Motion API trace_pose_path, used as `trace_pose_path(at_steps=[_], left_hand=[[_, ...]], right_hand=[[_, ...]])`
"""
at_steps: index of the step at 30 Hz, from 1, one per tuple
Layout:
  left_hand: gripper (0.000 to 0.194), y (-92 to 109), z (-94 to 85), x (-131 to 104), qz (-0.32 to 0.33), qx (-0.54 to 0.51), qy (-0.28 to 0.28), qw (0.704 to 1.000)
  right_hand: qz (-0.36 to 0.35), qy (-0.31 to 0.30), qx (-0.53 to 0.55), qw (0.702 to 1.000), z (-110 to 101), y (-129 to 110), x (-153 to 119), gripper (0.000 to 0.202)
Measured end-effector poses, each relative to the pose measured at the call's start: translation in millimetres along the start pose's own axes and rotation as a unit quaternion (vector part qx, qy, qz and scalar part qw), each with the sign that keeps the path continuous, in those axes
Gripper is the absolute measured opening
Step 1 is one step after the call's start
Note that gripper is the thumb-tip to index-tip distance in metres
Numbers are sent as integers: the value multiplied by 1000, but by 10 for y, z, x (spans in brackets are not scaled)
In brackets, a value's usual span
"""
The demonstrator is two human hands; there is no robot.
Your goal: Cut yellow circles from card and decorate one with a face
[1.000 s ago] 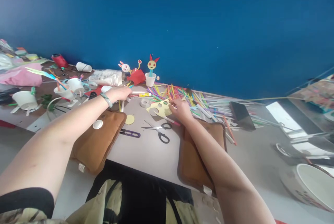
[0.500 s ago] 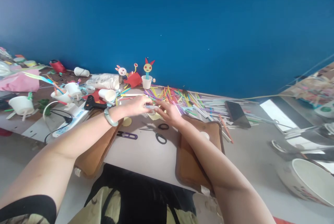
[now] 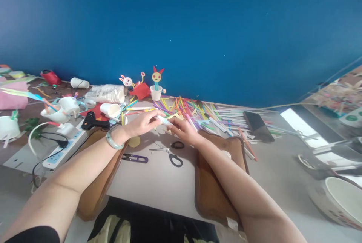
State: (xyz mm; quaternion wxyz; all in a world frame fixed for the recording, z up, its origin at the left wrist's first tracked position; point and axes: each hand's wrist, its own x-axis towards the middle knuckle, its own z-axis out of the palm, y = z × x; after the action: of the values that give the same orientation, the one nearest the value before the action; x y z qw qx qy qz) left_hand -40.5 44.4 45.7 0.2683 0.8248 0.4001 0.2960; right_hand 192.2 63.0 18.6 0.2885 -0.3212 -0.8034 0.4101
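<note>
In the head view, both of the person's hands meet above the tabletop [image 3: 147, 184], near the edge of the straws [image 3: 195, 111]. Between them is a slim white pen [image 3: 164, 121], or something much like one. The left hand [image 3: 145, 123] has a narrow grip on its left end; the right hand [image 3: 185, 131] pinches the other end just as narrowly. Whether a cap is on or off is too small to tell.

Done, by the look of it: the figure [image 3: 156, 77] in a white cup stands at the back with face and ears, and a rabbit head [image 3: 128, 81] shows beside the red cup [image 3: 141, 91]. A yellow disc [image 3: 134, 142] lies flat near the left forearm, apparently cut out already.

Left, as far as can be judged: the disc shows no marks and is joined to nothing, so this piece seems at an early stage. The scissors [image 3: 170, 153], snips [image 3: 132, 157] and glue gun [image 3: 96, 121] lie untouched.
</note>
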Motion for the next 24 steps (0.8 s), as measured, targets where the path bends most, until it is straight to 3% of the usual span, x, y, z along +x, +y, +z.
trace_pose_path(at_steps=[5,12,16,19,21,23,24], left_hand=[[33,25,36,-6,36,-1,-25,999],[46,-83,114,45,-119,-139,5,983],[46,-188,43,67,-155,-197,37,967],[39,-284,-126,68,-166,-144,86,972],[28,-347,-255,49,-163,-19,38,986],[22,-397,-351,17,-176,101,-98,974],[20,-412,-380,0,-186,149,-139,961]], right_hand=[[-38,-35,-105,993,36,-44,-25,36],[-87,58,-347,932,72,154,3,35],[-78,85,-328,938,51,159,0,34],[-47,101,-301,947,39,133,-5,35],[-25,107,-288,951,34,128,-5,34],[-12,112,-281,953,31,136,-1,34],[-9,115,-281,953,30,143,1,33]])
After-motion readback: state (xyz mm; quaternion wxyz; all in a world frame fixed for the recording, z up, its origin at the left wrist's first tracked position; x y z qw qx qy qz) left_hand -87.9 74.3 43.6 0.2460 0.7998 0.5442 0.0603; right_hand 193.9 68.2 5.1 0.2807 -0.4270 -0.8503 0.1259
